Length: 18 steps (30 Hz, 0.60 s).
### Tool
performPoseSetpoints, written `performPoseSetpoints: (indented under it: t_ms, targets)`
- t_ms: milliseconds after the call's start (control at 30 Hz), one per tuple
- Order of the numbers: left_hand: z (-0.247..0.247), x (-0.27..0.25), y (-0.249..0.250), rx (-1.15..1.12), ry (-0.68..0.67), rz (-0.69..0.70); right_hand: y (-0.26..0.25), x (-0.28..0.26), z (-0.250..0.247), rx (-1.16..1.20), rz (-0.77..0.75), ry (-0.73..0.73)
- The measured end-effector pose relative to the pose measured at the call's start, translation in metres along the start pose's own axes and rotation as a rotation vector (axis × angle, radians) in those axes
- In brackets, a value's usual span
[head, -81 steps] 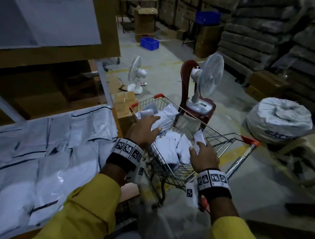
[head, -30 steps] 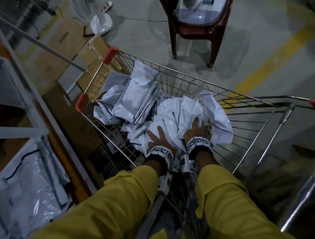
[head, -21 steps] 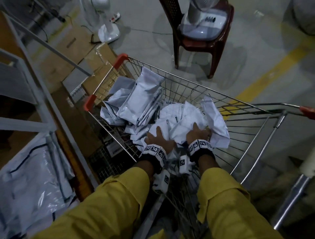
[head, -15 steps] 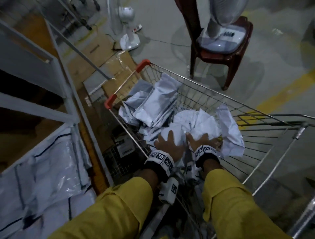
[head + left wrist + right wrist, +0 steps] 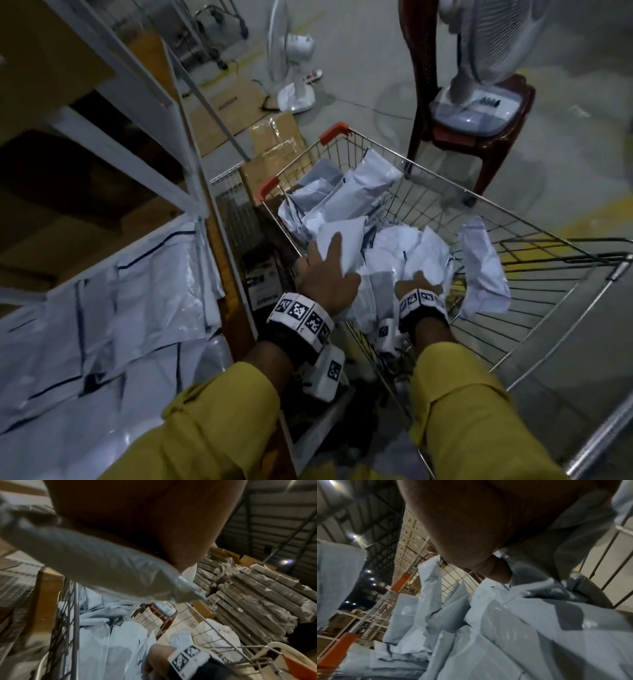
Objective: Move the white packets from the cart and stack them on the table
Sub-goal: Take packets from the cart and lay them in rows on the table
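A wire cart (image 5: pixel 335 130) holds a loose pile of white packets (image 5: pixel 359 192). My left hand (image 5: pixel 325 274) grips one white packet (image 5: pixel 342 236) above the cart's left side, thumb on top. In the left wrist view that packet (image 5: pixel 102 568) lies under the palm (image 5: pixel 137 520). My right hand (image 5: pixel 416 282) is sunk in the pile with its fingers hidden. The right wrist view shows that hand (image 5: pixel 488 527) clutching a packet (image 5: pixel 547 547) above the heap (image 5: pixel 488 628). The table (image 5: pixel 233 287) at left is covered with flat packets (image 5: pixel 120 301).
A red plastic chair (image 5: pixel 479 137) carrying a fan (image 5: pixel 479 102) stands beyond the cart. Another fan (image 5: pixel 294 68) and cardboard boxes (image 5: pixel 274 161) sit on the floor ahead. A white shelf frame (image 5: pixel 137 102) rises over the table. One crumpled packet (image 5: pixel 483 270) leans on the cart's right wall.
Both hands went down into the pile. The left hand has since risen toward the cart's left side holding a packet. The view has swung left toward the table.
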<state>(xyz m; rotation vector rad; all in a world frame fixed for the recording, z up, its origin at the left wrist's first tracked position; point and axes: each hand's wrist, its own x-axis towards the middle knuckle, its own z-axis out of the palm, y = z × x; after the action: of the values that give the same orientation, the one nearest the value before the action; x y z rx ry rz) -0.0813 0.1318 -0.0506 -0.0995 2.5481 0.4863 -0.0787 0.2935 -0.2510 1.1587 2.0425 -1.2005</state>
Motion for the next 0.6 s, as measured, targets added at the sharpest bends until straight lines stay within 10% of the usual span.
performPoseSetpoints:
  t_ms: [600]
  targets:
    - [-0.066, -0.136, -0.065, -0.241, 0.416, 0.195, -0.014, -0.241, -0.058, 0.022, -0.543, 0.479]
